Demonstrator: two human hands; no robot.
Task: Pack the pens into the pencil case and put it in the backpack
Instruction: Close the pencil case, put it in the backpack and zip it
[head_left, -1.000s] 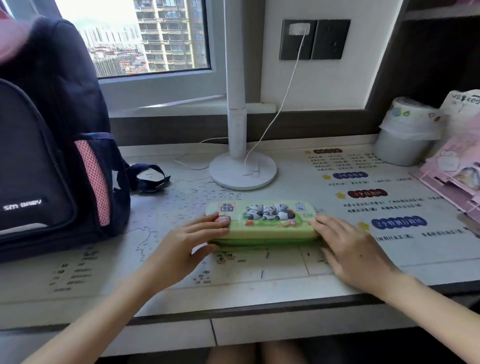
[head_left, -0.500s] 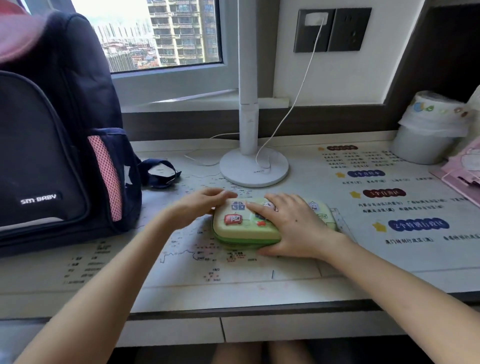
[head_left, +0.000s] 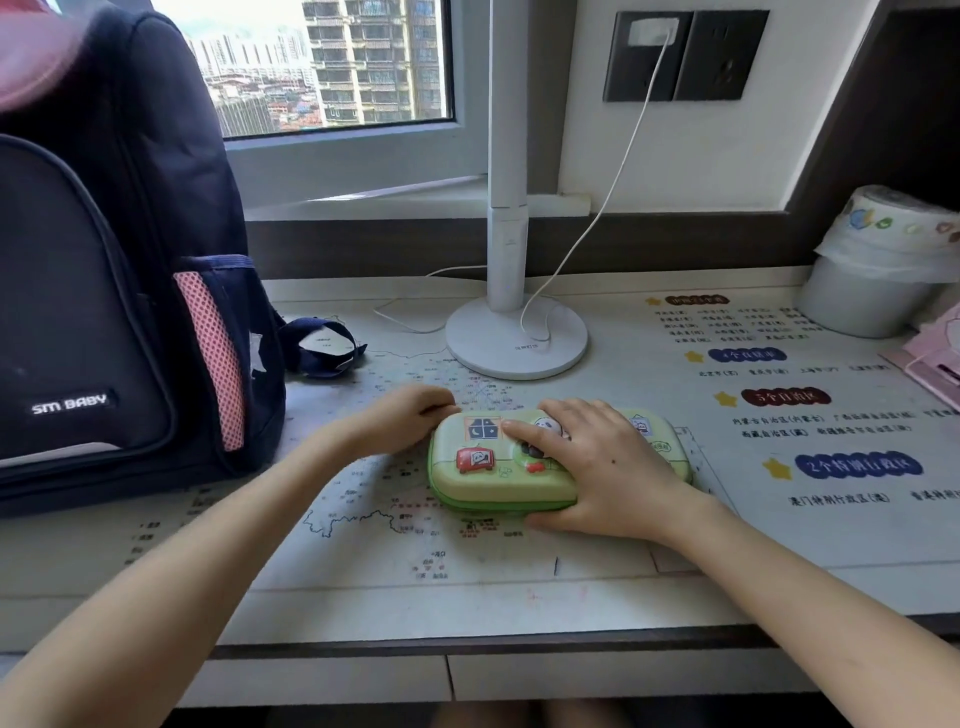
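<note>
The green pencil case (head_left: 491, 475) with cartoon panda stickers lies closed on the desk mat. My right hand (head_left: 602, 467) rests flat on its lid, fingers spread toward the left and thumb along the front edge. My left hand (head_left: 402, 418) sits at the case's far left corner, where its curled fingers pinch the edge; what they pinch is hidden. The dark navy backpack (head_left: 104, 291) with a pink mesh side pocket stands upright at the left, about a hand's width from the case. No pens are in view.
A white lamp base (head_left: 517, 338) and its pole stand just behind the case, with a white cable running to the wall socket. A backpack strap (head_left: 324, 345) lies on the mat. A lined bin (head_left: 878, 270) and pink items (head_left: 935, 358) sit at the right.
My right hand moved from the case's right end onto its lid. My left hand shifted from the front left to the far left corner and curled its fingers. The case stayed put.
</note>
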